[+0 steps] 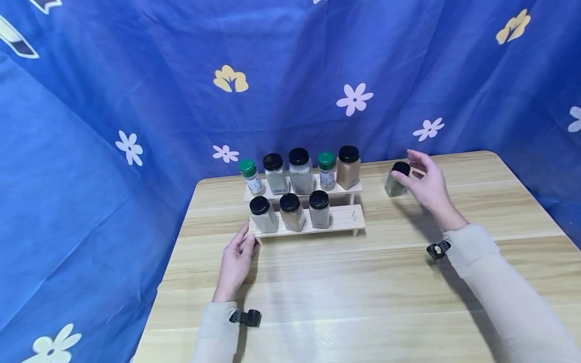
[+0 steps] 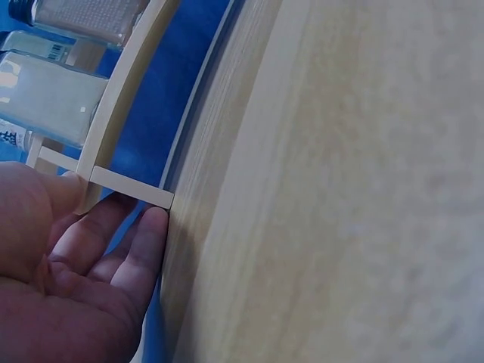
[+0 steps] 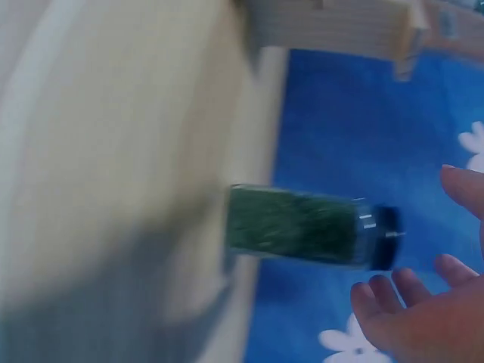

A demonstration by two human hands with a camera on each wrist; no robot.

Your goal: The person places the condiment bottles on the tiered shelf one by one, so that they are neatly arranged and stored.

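Observation:
A two-tier wooden spice rack (image 1: 313,229) stands on the table, several jars on it. My left hand (image 1: 237,259) holds the left end of its lower tier; in the left wrist view the thumb lies at the board and the fingers (image 2: 147,246) reach around the leg. Right of the rack, a glass spice jar (image 1: 396,187) stands upright, with a black lid and green flakes (image 3: 291,224) inside. My right hand (image 1: 428,186) is beside this jar's lid, thumb and fingers spread apart. In the right wrist view a gap shows between the fingertips (image 3: 382,286) and the lid.
On the upper tier are black-lidded jars (image 1: 301,176) and two green-capped shakers (image 1: 327,174). Three black-lidded jars (image 1: 292,217) stand on the lower tier, left of a bare stretch of board. A blue flowered curtain (image 1: 281,60) hangs behind the wooden table (image 1: 345,292).

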